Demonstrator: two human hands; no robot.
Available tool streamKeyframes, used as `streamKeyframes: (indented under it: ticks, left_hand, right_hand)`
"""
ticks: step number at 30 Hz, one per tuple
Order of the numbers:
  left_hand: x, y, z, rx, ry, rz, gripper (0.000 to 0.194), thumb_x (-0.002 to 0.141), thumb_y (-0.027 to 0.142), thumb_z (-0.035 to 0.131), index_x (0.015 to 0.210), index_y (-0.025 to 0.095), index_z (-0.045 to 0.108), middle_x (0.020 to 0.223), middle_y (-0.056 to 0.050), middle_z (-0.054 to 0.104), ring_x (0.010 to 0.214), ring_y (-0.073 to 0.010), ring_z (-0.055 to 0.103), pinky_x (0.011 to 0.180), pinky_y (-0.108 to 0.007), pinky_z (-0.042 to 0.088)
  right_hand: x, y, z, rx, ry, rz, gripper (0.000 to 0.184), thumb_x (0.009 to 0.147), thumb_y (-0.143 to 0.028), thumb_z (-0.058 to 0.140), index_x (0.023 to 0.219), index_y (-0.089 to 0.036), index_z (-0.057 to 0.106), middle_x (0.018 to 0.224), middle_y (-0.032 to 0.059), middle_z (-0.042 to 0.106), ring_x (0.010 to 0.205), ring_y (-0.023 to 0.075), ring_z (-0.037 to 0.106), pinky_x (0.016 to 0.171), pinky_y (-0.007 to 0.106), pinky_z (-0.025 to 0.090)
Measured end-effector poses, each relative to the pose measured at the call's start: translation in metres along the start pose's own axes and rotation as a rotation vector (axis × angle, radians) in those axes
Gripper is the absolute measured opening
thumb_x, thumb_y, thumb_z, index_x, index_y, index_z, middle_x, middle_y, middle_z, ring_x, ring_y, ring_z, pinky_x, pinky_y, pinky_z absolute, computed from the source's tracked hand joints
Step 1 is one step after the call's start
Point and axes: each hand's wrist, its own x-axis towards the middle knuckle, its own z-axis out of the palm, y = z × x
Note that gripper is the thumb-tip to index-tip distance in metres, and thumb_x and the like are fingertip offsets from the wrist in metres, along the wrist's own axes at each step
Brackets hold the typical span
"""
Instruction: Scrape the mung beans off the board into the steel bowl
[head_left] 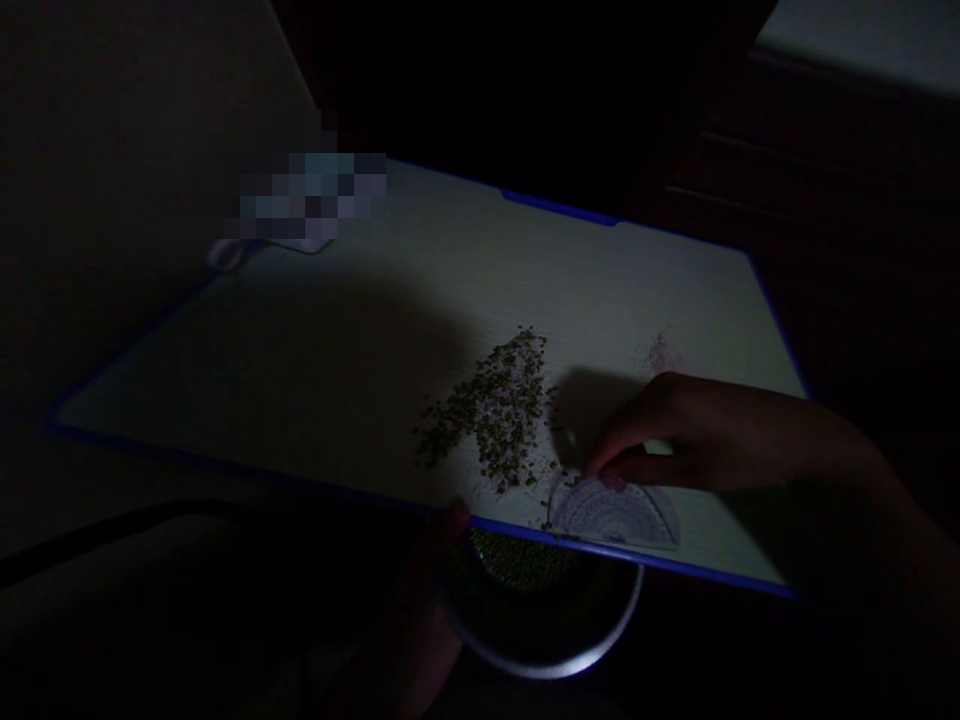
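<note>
My right hand point(660, 430) pinches the curved edge of a clear protractor point(615, 515), which lies on the white board near its front edge. Just left of the protractor is a spread of small green beans point(510, 420) mixed with pale grains. Below the board's edge my left hand point(442, 590) grips a round metal bowl point(555, 668) by its left rim, thumb up by the board. Green beans point(521, 562) lie inside the bowl. Deep shadow hides most of my left fingers.
The white board point(360, 330) has a blue border and a blue tab point(559, 208) at its far side. A small pinkish pile of grains point(663, 350) lies beyond my right hand. At the back left is a blurred-out object with a strap loop point(223, 255). The surroundings are very dark.
</note>
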Motion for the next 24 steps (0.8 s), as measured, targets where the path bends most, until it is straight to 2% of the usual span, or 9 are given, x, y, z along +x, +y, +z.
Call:
streamKeyframes:
  ticks: [4, 7, 11, 16, 22, 24]
  left_hand:
    - [-0.0006, -0.0001, -0.0007, -0.012, -0.013, -0.034, 0.022, 0.076, 0.046, 0.092, 0.088, 0.029, 0.087, 0.09, 0.001, 0.089, 0.127, -0.0331, 0.073, 0.125, -0.046, 0.039]
    - [-0.0003, -0.0013, -0.0009, 0.005, 0.043, -0.019, 0.024, 0.078, 0.047, 0.09, 0.09, 0.026, 0.087, 0.102, -0.002, 0.089, 0.13, -0.0341, 0.071, 0.126, -0.048, 0.038]
    - [0.0008, -0.0012, -0.0005, 0.008, -0.004, -0.016, 0.027, 0.076, 0.048, 0.091, 0.09, 0.026, 0.086, 0.116, -0.003, 0.087, 0.133, -0.0335, 0.069, 0.124, -0.046, 0.04]
    - [-0.0008, 0.0003, 0.0029, -0.015, -0.015, -0.029, 0.022, 0.075, 0.045, 0.092, 0.085, 0.025, 0.087, 0.094, -0.002, 0.089, 0.129, -0.0333, 0.072, 0.125, -0.045, 0.04]
    - [0.0013, -0.0026, 0.0008, -0.042, 0.005, -0.003, 0.025, 0.067, 0.047, 0.096, 0.082, 0.028, 0.086, 0.098, -0.001, 0.089, 0.13, -0.0368, 0.071, 0.124, -0.049, 0.042]
    - [0.0027, -0.003, -0.0009, -0.025, -0.007, -0.006, 0.022, 0.07, 0.045, 0.095, 0.08, 0.028, 0.086, 0.103, -0.001, 0.089, 0.131, -0.0364, 0.07, 0.123, -0.048, 0.042]
  right_hand:
    - [0.0008, 0.0013, 0.0013, 0.054, -0.036, 0.01, 0.027, 0.103, -0.036, 0.065, 0.118, -0.022, 0.082, 0.104, 0.0038, 0.086, 0.089, 0.0156, 0.081, 0.079, 0.026, 0.057]
    - [0.0, 0.0018, 0.0017, 0.085, -0.056, 0.018, 0.026, 0.102, -0.035, 0.066, 0.118, -0.023, 0.082, 0.104, 0.0034, 0.086, 0.089, 0.0154, 0.081, 0.078, 0.025, 0.057]
    - [-0.0017, 0.0009, -0.0002, 0.071, -0.002, 0.012, 0.027, 0.102, -0.039, 0.066, 0.116, -0.024, 0.083, 0.104, 0.0028, 0.086, 0.089, 0.0161, 0.081, 0.078, 0.026, 0.058]
    - [-0.0011, -0.0019, -0.0025, 0.041, 0.069, -0.009, 0.026, 0.102, -0.039, 0.066, 0.113, -0.025, 0.084, 0.097, 0.0019, 0.086, 0.083, 0.0153, 0.08, 0.074, 0.026, 0.057]
    - [0.0051, -0.0025, 0.0032, 0.048, 0.04, -0.064, 0.024, 0.102, -0.03, 0.065, 0.117, -0.022, 0.082, 0.105, 0.0046, 0.086, 0.09, 0.015, 0.081, 0.079, 0.026, 0.057]
    - [0.0063, -0.0026, 0.0046, 0.052, 0.033, -0.081, 0.024, 0.102, -0.029, 0.065, 0.117, -0.021, 0.082, 0.105, 0.0051, 0.086, 0.09, 0.0144, 0.08, 0.08, 0.025, 0.057]
